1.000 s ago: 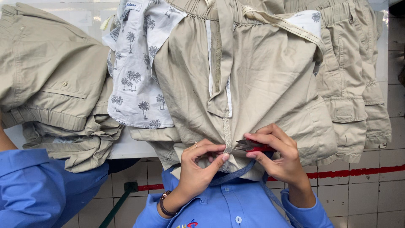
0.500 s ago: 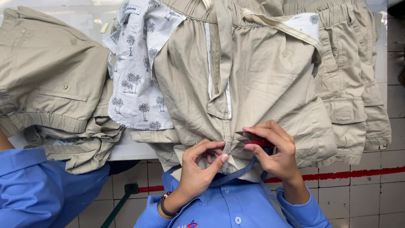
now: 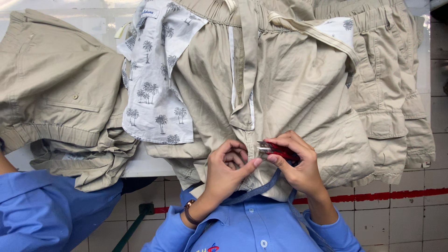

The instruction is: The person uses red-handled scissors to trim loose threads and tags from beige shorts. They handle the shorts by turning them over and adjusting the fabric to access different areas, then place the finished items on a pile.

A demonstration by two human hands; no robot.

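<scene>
Shorts [image 3: 289, 93] of beige cloth are spread flat on the table [image 3: 140, 165], hem hanging over its near edge, so the seam is offered to both hands. Cloth at the hem is pinched tight by the left hand [image 3: 226, 170]; just right of it, red thread snips [image 3: 277, 150] are clamped in the right hand [image 3: 298, 163], blades at the pinched spot, wrists bent inward.

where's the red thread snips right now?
Head view, lower centre: the red thread snips are in the right hand, blades pointing at the left hand, over the bottom seam of the beige shorts.
</scene>
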